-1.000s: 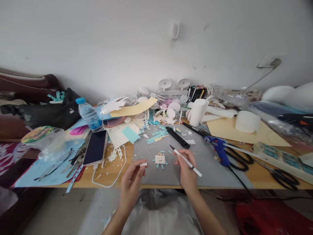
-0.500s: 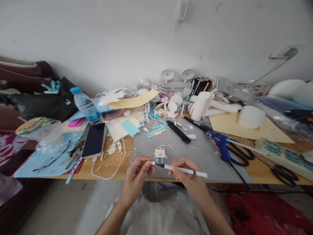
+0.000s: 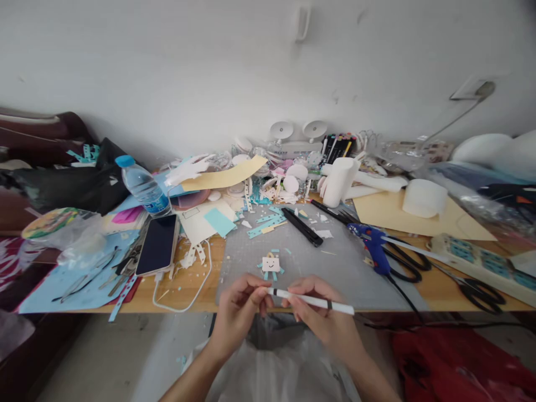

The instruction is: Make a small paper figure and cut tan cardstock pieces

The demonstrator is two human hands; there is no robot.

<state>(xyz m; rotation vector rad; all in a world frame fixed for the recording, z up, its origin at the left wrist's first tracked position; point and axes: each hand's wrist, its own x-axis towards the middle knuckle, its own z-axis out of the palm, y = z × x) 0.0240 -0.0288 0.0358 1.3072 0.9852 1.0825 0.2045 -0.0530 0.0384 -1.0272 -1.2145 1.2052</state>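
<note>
My left hand pinches the capped end of a slim white marker between thumb and fingers. My right hand grips the same marker around its barrel, and its plain end sticks out to the right. A narrow dark band shows beside the left fingertips. Just beyond my hands, a small white paper figure with a drawn smiling face and light blue limbs lies on the grey cutting mat. Neither hand touches it.
A black utility knife and paper scraps lie on the mat. Right are a blue glue gun, scissors and a power strip. Left are a phone and a water bottle. Craft clutter lines the wall.
The dark section between the marker's cap end and barrel has narrowed as the two parts came together. My hands still hold it. The whole view has shifted slightly.
</note>
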